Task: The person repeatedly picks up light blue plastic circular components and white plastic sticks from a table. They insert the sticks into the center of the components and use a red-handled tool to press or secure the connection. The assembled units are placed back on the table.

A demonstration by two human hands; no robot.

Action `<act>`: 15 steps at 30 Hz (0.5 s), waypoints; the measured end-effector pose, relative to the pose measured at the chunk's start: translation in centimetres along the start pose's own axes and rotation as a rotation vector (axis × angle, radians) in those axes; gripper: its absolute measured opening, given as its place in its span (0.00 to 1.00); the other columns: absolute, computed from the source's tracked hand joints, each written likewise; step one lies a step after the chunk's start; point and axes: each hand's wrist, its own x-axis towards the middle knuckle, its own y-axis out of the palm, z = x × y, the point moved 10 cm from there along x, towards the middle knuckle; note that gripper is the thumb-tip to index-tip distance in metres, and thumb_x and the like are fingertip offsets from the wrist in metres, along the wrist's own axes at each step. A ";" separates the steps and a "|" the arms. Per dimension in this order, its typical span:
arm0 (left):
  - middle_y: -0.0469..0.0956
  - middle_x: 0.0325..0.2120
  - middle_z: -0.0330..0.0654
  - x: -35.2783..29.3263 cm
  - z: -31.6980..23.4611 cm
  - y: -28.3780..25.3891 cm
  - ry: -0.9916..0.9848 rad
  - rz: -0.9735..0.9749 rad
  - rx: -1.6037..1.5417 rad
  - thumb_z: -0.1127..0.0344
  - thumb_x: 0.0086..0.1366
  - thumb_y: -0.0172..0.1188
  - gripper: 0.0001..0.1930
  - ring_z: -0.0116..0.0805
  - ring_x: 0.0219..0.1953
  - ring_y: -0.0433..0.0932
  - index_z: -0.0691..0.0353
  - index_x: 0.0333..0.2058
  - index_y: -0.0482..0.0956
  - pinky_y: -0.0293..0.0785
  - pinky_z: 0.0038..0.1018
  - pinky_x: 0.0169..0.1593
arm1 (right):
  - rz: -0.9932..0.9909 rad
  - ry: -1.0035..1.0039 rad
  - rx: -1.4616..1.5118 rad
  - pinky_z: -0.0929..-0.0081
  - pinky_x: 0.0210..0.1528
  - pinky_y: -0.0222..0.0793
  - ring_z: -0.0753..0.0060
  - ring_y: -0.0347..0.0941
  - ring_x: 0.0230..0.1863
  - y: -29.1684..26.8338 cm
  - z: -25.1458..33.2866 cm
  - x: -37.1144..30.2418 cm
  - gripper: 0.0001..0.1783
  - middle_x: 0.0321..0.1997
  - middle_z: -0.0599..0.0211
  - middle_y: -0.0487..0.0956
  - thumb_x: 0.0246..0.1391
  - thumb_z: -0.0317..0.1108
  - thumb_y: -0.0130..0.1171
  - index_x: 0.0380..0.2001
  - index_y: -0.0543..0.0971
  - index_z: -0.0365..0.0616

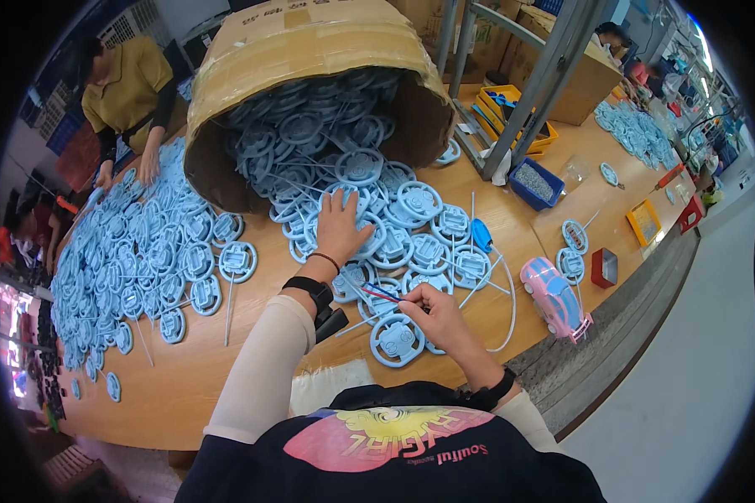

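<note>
My left hand reaches into the pile of light blue toy steering wheels spilling from a large cardboard box. Its fingers are spread over the wheels, and I see no firm grip on any of them. Closer to me, my right hand pinches a thin red and dark blue tool, whose exact kind is too small to tell. This hand hovers beside the nearest wheels, its tool pointing left across them. Thin pale blue rods stick out among several wheels.
A larger heap of wheels covers the left table, where another person works. A pink toy car, a blue tray of small parts, a red box and a yellow tray stand right. A metal frame rises behind.
</note>
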 end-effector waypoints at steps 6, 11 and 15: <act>0.70 0.38 0.47 -2.1 -1.7 -1.2 0.204 0.105 -0.131 0.68 0.42 0.63 0.23 0.48 0.42 0.68 0.62 0.41 0.72 0.66 0.36 0.49 | -0.070 0.030 0.170 0.84 0.25 0.62 0.85 0.67 0.24 -1.1 -1.9 0.4 0.09 0.22 0.71 0.75 0.53 0.34 0.55 0.29 0.73 0.37; 0.68 0.38 0.44 -9.4 -6.7 -5.9 0.489 0.061 -0.231 0.73 0.39 0.64 0.25 0.50 0.50 0.66 0.58 0.41 0.72 0.66 0.40 0.51 | -0.135 0.050 0.284 0.86 0.25 0.61 0.86 0.66 0.22 -1.2 -1.7 2.0 0.10 0.23 0.72 0.74 0.56 0.34 0.52 0.32 0.73 0.36; 0.67 0.38 0.42 -12.6 -9.5 -8.9 0.578 0.131 -0.268 0.74 0.39 0.64 0.25 0.51 0.53 0.64 0.56 0.41 0.72 0.66 0.40 0.51 | 0.013 0.071 0.406 0.88 0.21 0.60 0.86 0.66 0.19 0.7 -0.3 2.5 0.11 0.21 0.75 0.70 0.57 0.36 0.51 0.35 0.72 0.38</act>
